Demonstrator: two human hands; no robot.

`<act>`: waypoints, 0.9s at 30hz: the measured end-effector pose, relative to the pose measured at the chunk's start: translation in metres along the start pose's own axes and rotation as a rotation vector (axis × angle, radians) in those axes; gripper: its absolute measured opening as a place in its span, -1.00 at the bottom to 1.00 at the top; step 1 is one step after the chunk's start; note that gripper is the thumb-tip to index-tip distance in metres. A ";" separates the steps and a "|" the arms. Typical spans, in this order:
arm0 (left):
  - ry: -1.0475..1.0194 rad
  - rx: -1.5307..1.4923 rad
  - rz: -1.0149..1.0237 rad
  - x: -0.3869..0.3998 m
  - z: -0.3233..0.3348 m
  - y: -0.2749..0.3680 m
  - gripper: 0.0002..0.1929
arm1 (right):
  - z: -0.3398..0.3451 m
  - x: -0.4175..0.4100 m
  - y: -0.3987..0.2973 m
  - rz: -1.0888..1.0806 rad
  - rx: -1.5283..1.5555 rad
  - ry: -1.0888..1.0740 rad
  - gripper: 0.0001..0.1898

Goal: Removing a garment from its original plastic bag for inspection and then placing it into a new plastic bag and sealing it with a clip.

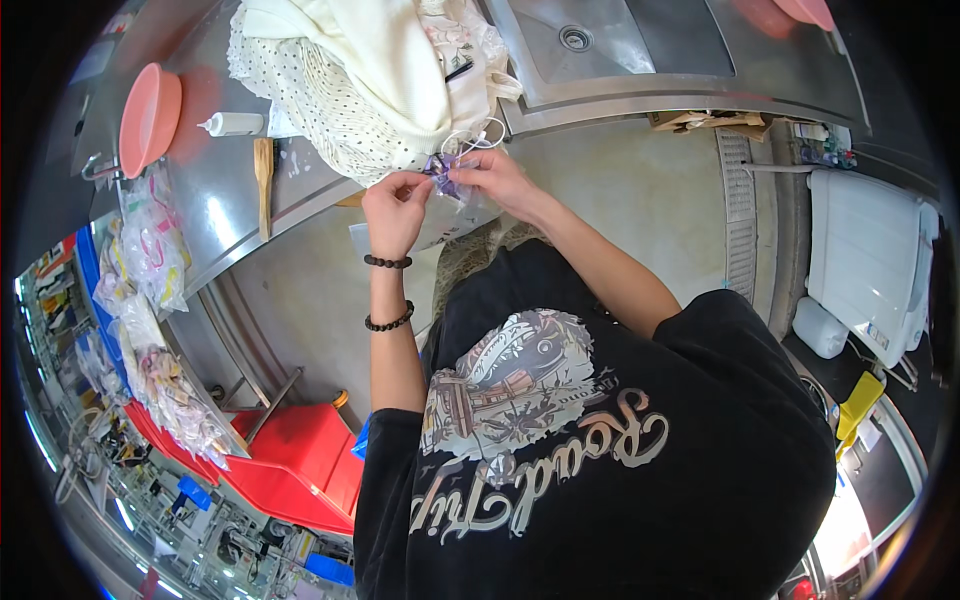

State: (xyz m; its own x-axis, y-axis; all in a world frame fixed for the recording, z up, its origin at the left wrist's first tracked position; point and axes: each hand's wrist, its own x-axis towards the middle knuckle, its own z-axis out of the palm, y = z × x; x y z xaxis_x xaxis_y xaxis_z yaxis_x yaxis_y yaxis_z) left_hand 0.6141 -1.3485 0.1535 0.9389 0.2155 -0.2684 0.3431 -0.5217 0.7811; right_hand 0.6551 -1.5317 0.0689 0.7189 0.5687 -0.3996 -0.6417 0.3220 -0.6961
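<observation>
At the counter's front edge, my left hand [394,210] and my right hand [499,181] are close together. Pinched between their fingertips is a small shiny purple item [442,172], perhaps foil or a ribbon; its exact kind is unclear. Clear plastic film hangs under it. Thin white cord loops [491,133] rise just above my right fingers. Directly beyond lie a heaped cream knit garment [360,45], a dotted pleated white fabric [322,105] and a white lace-edged piece with printed motifs [461,52]. A black pen-like item [459,71] rests on the fabric.
Left on the metal counter [217,184] are a pink basin [154,120], a white squeeze bottle [234,124] and a wooden-handled brush [264,187]. Bagged items [154,232] lie farther left, above a red bin [300,465]. A sink [576,41] is at upper right.
</observation>
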 end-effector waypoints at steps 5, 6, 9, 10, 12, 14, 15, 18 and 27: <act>0.019 -0.471 -0.173 0.002 0.012 -0.018 -0.92 | 0.003 -0.001 -0.013 0.015 -0.110 -0.025 -0.88; 0.018 -0.544 -0.231 0.002 0.012 -0.018 -0.92 | 0.007 -0.004 -0.016 0.015 -0.025 0.000 -0.89; 0.024 -0.764 -0.410 -0.002 0.012 -0.019 -0.91 | 0.022 -0.010 -0.019 0.017 0.230 0.067 -0.90; 0.023 -0.764 -0.411 -0.003 0.013 -0.017 -0.91 | 0.021 -0.010 -0.017 0.017 0.230 0.069 -0.90; 0.038 -0.732 -0.394 -0.003 0.014 -0.014 -0.91 | 0.016 -0.008 -0.007 0.007 0.152 0.107 -0.88; 0.054 -0.700 -0.375 -0.003 0.014 -0.011 -0.90 | 0.012 -0.006 0.000 -0.003 0.075 0.145 -0.86; 0.057 -0.700 -0.377 -0.003 0.013 -0.013 -0.90 | 0.013 -0.007 -0.003 0.000 0.074 0.142 -0.86; 0.024 -0.463 -0.214 0.001 0.012 -0.019 -0.92 | 0.013 -0.008 -0.013 0.015 -0.079 0.169 -0.87; 0.116 -0.467 -0.072 -0.004 0.028 -0.021 -0.93 | 0.029 0.002 -0.019 -0.113 -0.214 0.220 -0.90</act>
State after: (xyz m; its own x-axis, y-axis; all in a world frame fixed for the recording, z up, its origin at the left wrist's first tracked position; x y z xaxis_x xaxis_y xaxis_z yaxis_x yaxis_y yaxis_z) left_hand 0.6039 -1.3615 0.1225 0.8948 0.3416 -0.2873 0.3329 -0.0818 0.9394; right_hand 0.6613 -1.5149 0.0983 0.8377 0.3539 -0.4160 -0.5008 0.1938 -0.8436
